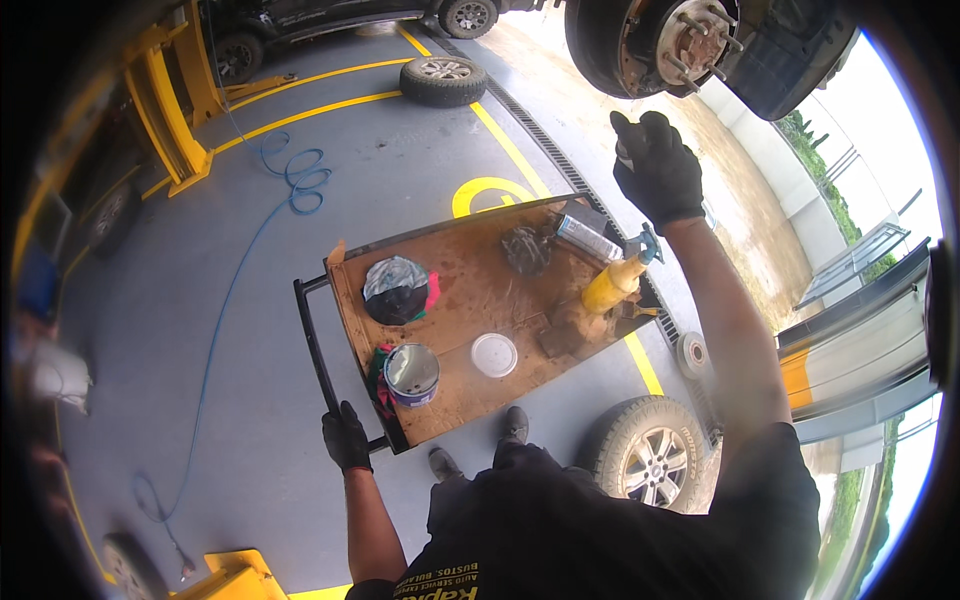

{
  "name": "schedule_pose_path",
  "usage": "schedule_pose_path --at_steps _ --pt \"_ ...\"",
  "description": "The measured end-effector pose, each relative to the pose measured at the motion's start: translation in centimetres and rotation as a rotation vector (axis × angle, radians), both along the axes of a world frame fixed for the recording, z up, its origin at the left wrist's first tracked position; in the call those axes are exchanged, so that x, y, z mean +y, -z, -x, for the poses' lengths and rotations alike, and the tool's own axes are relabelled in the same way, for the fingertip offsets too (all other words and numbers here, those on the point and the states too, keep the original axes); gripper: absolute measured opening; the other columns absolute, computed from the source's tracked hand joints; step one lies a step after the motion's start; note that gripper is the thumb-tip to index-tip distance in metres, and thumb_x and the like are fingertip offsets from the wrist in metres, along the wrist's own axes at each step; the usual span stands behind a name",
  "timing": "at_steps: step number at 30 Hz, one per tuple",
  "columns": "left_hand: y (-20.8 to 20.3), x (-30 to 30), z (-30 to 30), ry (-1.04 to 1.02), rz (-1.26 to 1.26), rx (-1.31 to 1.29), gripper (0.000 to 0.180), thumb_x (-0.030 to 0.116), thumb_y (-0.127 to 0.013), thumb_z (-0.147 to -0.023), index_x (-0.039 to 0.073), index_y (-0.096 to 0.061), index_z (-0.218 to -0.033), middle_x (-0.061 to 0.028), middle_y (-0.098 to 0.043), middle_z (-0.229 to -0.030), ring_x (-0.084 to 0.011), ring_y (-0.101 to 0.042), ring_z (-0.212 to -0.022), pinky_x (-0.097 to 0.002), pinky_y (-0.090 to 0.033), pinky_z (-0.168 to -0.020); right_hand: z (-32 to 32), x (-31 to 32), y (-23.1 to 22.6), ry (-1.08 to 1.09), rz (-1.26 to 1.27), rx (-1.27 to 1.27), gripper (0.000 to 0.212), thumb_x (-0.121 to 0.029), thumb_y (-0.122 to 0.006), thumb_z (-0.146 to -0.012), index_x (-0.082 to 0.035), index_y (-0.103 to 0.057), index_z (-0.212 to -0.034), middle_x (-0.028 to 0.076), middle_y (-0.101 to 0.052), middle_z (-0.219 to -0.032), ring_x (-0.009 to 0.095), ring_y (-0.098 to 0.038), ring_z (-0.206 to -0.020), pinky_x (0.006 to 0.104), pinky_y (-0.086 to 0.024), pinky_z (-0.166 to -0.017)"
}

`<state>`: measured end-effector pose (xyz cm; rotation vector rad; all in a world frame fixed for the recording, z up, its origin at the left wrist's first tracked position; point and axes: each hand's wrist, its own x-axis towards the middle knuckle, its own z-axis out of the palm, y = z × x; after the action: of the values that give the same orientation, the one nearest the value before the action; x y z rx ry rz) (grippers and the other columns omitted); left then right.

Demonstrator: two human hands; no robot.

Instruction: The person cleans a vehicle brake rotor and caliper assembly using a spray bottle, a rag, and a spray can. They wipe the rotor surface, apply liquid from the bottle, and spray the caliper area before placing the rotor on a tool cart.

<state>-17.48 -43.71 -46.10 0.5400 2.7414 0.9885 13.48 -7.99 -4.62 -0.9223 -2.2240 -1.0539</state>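
My left hand [346,436], in a black glove, is wrapped round the black handle [316,340] of a cart with a brown, stained top [460,270]. My right hand [657,168], gloved too, is raised with curled fingers below a bare wheel hub [690,48] with studs. A small pale bit shows at its fingers; I cannot make out what it is. On the cart are an open can [412,370], a white round lid [494,355], a yellow spray bottle [610,287] with a blue trigger, an aerosol can [588,239] and bundled rags [396,290].
A wheel [650,455] lies at my right, by a brake disc [691,354]. Another tyre [443,80] lies farther off. A coiled blue hose [305,180] crosses the floor at left, near a yellow lift post [165,110]. A drain grate [535,130] runs past the cart.
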Motion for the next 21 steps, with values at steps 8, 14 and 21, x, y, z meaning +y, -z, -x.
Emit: schedule_pose_path --at_steps 8,14,21 --pt "-1.3 0.3 -0.3 -0.018 -0.008 -0.048 0.046 0.045 -0.061 -0.095 -0.001 -0.06 -0.093 -0.0234 -0.067 -0.084 -0.0431 -0.066 -0.081 -0.0532 -0.05 -0.071 -2.1 -0.9 -0.4 0.001 0.069 0.127 0.053 -0.017 -0.072 -0.075 -0.025 -0.058 -0.126 0.007 -0.051 -0.107 0.028 -0.063 -0.093 0.0428 -0.057 -0.071" --pt "-0.9 0.5 -0.2 0.006 -0.048 0.01 0.044 0.043 -0.061 -0.094 -0.001 -0.061 -0.093 -0.0232 -0.068 -0.084 -0.0436 -0.067 -0.08 -0.0527 -0.051 -0.071 -3.4 -10.8 -0.8 -0.233 0.106 0.567 0.063 -0.007 -0.08 -0.071 -0.016 -0.055 -0.128 0.012 -0.058 -0.117 0.03 -0.065 -0.103 0.0394 -0.056 -0.081" --pt "3.2 -0.6 3.1 0.031 -0.231 -0.252 0.044 0.043 -0.062 -0.096 0.001 -0.058 -0.088 -0.0166 -0.064 -0.074 -0.0324 -0.063 -0.068 -0.0466 -0.05 -0.065 -8.7 -11.9 8.9 -0.339 0.407 0.769 0.074 -0.006 -0.085 -0.07 -0.007 -0.047 -0.134 0.018 -0.057 -0.123 0.036 -0.058 -0.111 0.0449 -0.048 -0.097"
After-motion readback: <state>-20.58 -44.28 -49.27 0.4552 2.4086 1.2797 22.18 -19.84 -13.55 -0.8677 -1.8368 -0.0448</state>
